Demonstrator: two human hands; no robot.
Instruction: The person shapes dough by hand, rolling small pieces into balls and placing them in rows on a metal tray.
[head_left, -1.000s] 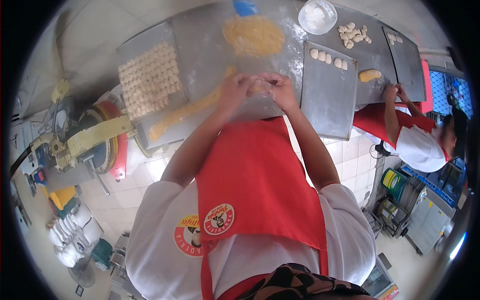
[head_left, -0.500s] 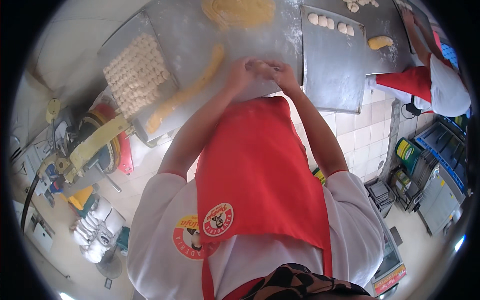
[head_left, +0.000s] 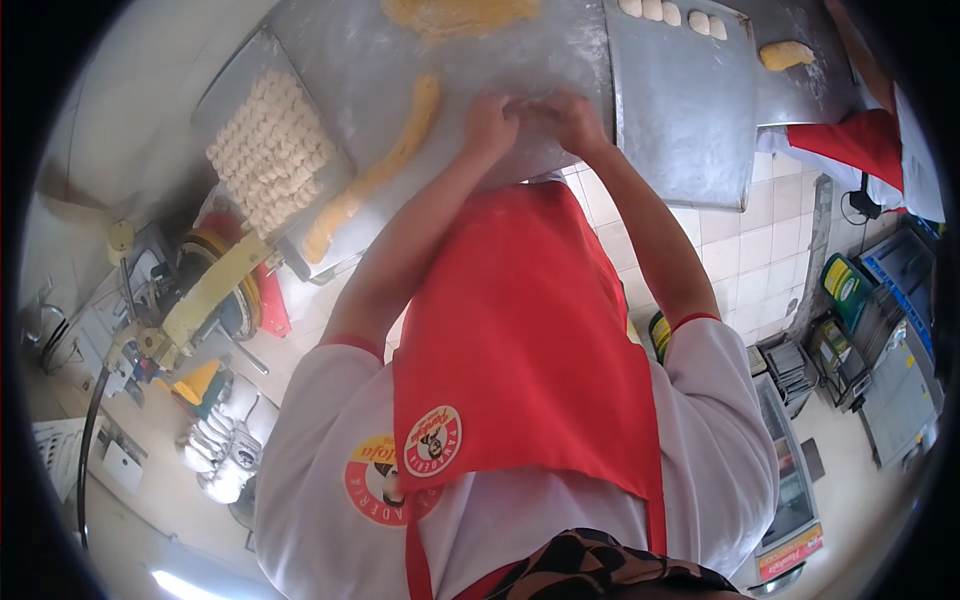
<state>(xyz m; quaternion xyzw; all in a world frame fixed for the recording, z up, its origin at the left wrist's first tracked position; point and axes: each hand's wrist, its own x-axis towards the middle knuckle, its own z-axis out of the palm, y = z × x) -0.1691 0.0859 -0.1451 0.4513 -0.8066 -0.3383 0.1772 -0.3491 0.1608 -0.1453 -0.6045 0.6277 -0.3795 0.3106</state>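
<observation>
My left hand [head_left: 493, 127] and my right hand [head_left: 576, 122] meet over the front edge of the metal worktable [head_left: 520, 65]. Both have curled fingers turned toward each other; what lies between them is blurred and mostly covered by the fingers. Left of my left hand stretches a long yellowish dough rope [head_left: 385, 165], running down toward the table's near left edge. Beyond the hands a wide, flat yellow dough mass [head_left: 460, 12] rests at the top of the view.
At left lies a tray [head_left: 340, 170] covered with rows of small pale dough pieces [head_left: 268, 150]. On the right a metal tray [head_left: 685, 125] carries several dough balls [head_left: 655, 11] at its far end. Past it are a yellow dough piece [head_left: 786, 55] and a co-worker's red apron [head_left: 850, 145].
The view has shifted, so the right tray and the co-worker sit farther right and higher. My hands stay together at the table edge, their fingers moved slightly.
</observation>
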